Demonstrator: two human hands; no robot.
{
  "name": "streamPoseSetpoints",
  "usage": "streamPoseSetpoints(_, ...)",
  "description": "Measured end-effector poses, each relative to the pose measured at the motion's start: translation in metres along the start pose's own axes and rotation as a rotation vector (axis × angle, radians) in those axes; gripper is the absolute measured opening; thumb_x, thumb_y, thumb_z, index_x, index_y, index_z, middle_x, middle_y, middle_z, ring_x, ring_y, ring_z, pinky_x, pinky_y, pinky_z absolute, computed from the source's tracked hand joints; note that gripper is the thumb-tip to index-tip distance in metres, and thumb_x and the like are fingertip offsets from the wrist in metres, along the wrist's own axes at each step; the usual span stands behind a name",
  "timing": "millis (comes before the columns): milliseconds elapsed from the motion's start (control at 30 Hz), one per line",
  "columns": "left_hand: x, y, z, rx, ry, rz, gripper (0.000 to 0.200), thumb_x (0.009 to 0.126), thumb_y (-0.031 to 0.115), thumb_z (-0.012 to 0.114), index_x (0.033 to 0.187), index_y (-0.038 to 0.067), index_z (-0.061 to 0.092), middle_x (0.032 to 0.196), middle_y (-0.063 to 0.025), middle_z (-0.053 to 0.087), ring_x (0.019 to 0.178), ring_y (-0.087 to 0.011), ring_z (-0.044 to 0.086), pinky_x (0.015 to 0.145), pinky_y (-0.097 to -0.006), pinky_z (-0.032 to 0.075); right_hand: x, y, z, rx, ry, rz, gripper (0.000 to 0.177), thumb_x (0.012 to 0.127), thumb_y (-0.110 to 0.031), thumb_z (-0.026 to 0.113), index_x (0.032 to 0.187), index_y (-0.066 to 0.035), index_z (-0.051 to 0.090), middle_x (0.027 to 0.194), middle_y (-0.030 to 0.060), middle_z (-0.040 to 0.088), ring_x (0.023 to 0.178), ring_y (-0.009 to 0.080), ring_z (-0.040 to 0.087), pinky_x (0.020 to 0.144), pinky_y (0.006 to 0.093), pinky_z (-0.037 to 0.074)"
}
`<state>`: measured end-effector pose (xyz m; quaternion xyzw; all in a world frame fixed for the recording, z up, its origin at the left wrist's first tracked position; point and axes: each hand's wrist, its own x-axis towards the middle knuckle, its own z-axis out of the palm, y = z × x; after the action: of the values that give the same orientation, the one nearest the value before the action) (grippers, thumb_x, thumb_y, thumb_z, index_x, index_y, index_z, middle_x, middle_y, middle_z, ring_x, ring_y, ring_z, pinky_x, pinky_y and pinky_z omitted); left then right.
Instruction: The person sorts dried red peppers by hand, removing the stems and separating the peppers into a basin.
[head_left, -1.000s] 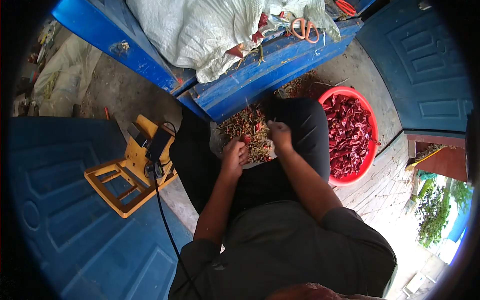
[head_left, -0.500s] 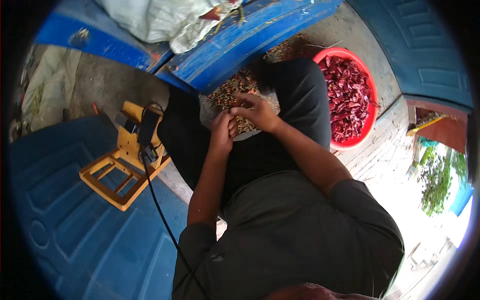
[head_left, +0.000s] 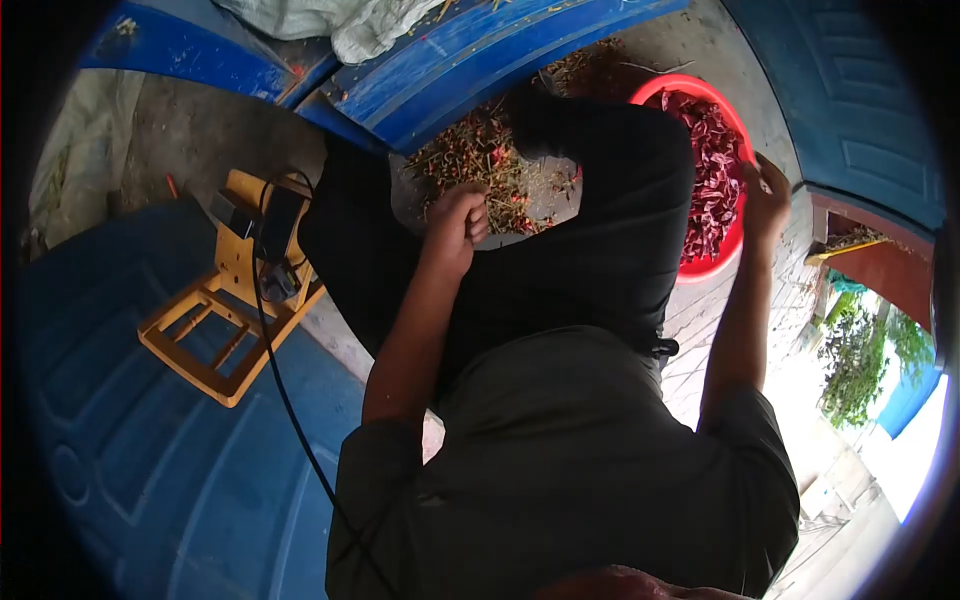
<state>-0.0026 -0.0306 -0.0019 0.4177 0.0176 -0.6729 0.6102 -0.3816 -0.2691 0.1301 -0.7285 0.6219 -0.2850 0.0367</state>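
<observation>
My left hand (head_left: pixel 458 225) is closed in a fist over the heap of chili stems and bits (head_left: pixel 480 155) between my legs; whatever lies inside the fingers is hidden. At the right edge of the red basin (head_left: pixel 745 140) is my right hand (head_left: pixel 766 205), its fingers apart and nothing visible in them. Dark red dried chilies (head_left: pixel 712 170) fill that basin, which stands on the floor beside my right knee.
A blue table or bench (head_left: pixel 480 65) with a white woven sack (head_left: pixel 370 25) on it stands in front. On the left, a yellow wooden chair (head_left: pixel 215 340) lies near a blue panelled door (head_left: pixel 130 460). A black cable (head_left: pixel 290 410) runs across my left side.
My right hand has left my left hand and swung right to the basin's far edge. My left hand stays over the heap, now closed by itself. The view has shifted slightly.
</observation>
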Motion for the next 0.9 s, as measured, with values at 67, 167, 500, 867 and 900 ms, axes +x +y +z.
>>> streamPoseSetpoints(67, 0.004, 0.0, 0.009, -0.002, 0.021, -0.009, 0.017, 0.094, 0.013, 0.056, 0.108, 0.004, 0.06, 0.069, 0.0039, 0.044, 0.057, -0.0074, 0.039, 0.05, -0.025, 0.031, 0.009, 0.03, -0.005, -0.232, 0.094, 0.009, 0.028, 0.084, -0.016, 0.075, 0.111, -0.008, 0.074, 0.109, 0.0097, 0.07, 0.105, 0.0204, 0.065, 0.094, 0.0339, 0.05)
streamPoseSetpoints(167, 0.013, 0.0, 0.015, 0.014, 0.043, -0.028, 0.017, 0.094, 0.013, 0.056, 0.107, 0.004, 0.059, 0.069, 0.0041, 0.044, 0.057, -0.0073, 0.04, 0.05, -0.0248, 0.032, 0.008, -0.018, 0.022, -0.002, 0.05, 0.073, 0.026, 0.088, -0.017, 0.073, 0.111, -0.005, 0.073, 0.106, 0.0102, 0.072, 0.098, 0.0192, 0.067, 0.09, 0.0319, 0.052)
streamPoseSetpoints(500, 0.017, 0.005, -0.002, -0.044, 0.19, -0.034, 0.015, 0.091, 0.012, 0.057, 0.104, 0.005, 0.06, 0.066, 0.0046, 0.044, 0.053, -0.0065, 0.041, 0.046, -0.0237, 0.032, 0.003, -0.219, 0.159, 0.85, -0.408, 0.033, 0.019, 0.089, -0.011, 0.073, 0.105, -0.002, 0.072, 0.1, 0.0095, 0.071, 0.091, 0.0141, 0.066, 0.083, 0.0274, 0.051)
streamPoseSetpoints(867, 0.005, 0.006, -0.004, -0.083, 0.142, 0.003, 0.011, 0.092, 0.011, 0.057, 0.101, 0.006, 0.06, 0.066, 0.0054, 0.044, 0.053, -0.0056, 0.039, 0.046, -0.0228, 0.031, 0.04, -0.353, 0.158, 0.269, -0.118, -0.544, 0.029, 0.083, -0.033, 0.073, 0.106, -0.017, 0.073, 0.1, 0.0128, 0.069, 0.088, 0.0321, 0.067, 0.081, 0.0421, 0.054)
streamPoseSetpoints(900, 0.002, 0.007, -0.003, -0.081, 0.141, 0.0, 0.01, 0.093, 0.011, 0.056, 0.101, 0.006, 0.061, 0.066, 0.0054, 0.044, 0.053, -0.0059, 0.039, 0.047, -0.0232, 0.031, 0.044, -0.358, 0.159, 0.255, -0.188, -0.556, 0.028, 0.084, -0.038, 0.069, 0.105, -0.019, 0.072, 0.105, 0.0124, 0.069, 0.094, 0.0336, 0.067, 0.083, 0.0458, 0.054)
